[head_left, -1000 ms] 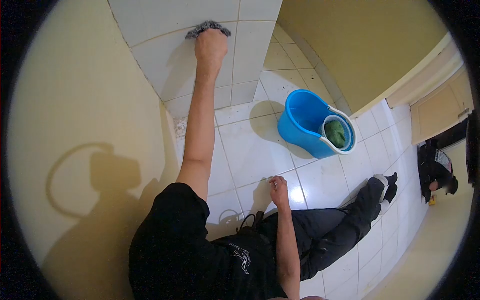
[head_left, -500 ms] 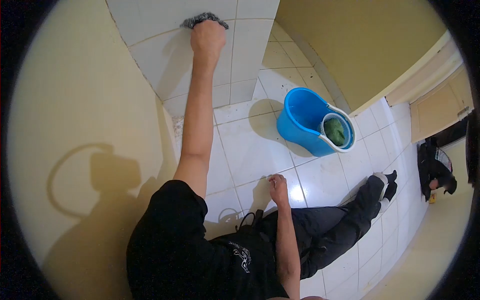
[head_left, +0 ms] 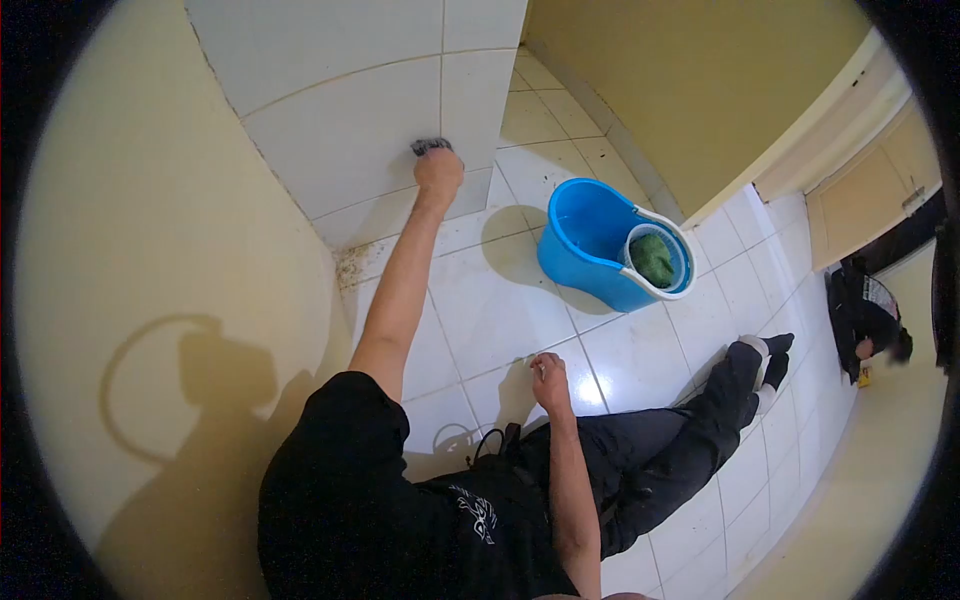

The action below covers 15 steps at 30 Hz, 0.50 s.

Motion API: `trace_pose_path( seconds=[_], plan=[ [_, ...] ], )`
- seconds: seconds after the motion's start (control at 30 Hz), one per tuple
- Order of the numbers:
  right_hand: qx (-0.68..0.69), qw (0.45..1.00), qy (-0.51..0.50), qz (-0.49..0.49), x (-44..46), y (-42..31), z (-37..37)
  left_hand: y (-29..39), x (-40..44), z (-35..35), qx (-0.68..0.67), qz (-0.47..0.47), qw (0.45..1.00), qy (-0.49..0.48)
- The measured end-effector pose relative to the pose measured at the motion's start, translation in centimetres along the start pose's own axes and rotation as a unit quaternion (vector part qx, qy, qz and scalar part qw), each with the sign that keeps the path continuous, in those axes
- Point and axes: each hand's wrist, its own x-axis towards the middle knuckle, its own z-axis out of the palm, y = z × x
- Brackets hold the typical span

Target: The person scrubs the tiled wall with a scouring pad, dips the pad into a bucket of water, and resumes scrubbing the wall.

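My left hand [head_left: 438, 176] is closed on a dark grey scouring pad [head_left: 430, 147], which looks like steel wool. It presses the pad against the white tiled wall [head_left: 345, 140], low down above the bottom row of tiles. The left arm is stretched out. My right hand [head_left: 550, 382] hangs in front of my body with its fingers loosely curled and a little apart; nothing shows in it. Beyond that hand, a blue mop bucket [head_left: 575, 262] stands on the tiled floor. A white wringer basket [head_left: 632, 242] at its rim has a green cloth or pad [head_left: 652, 262] in it.
Dirt marks the floor corner [head_left: 350, 265] beside the yellow wall [head_left: 150, 240]. My outstretched legs [head_left: 690, 430] lie to the right. Another person [head_left: 865, 315] in dark clothes is at the far right, near a wooden door [head_left: 880, 190]. The tiled wall ends left of the bucket.
My left hand has moved the pad down the tiled wall and slightly right, closer to the floor. The view has shifted slightly. The right hand and bucket are otherwise where they were.
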Motion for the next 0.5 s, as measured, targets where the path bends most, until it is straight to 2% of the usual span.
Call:
trace_pose_path(
  seconds=[0.03,0.13,0.2,0.33,0.43,0.5],
  plan=[
    [0.0,1.0,-0.008,0.007,-0.1,-0.2,-0.1,0.3,0.0,-2.1,-0.026,-0.017,0.999,0.01],
    [-0.001,1.0,-0.004,-0.002,0.1,0.5,0.5,0.9,0.5,-12.0,0.004,0.017,0.996,0.082],
    [-0.003,1.0,-0.005,-0.004,-0.2,0.7,1.0,-0.1,2.7,-15.1,0.009,0.01,0.994,0.112],
    [0.003,1.0,-0.022,0.002,0.3,-0.7,-0.1,-0.5,2.6,-15.2,0.01,-0.01,0.996,0.083],
    [0.012,1.0,-0.014,0.004,0.3,-0.8,0.0,-1.5,-0.1,-10.4,0.069,0.039,0.997,0.014],
    [0.014,1.0,-0.011,0.007,-0.1,-0.6,0.1,-3.2,-2.4,-4.1,-0.041,-0.054,0.998,-0.018]
  ],
)
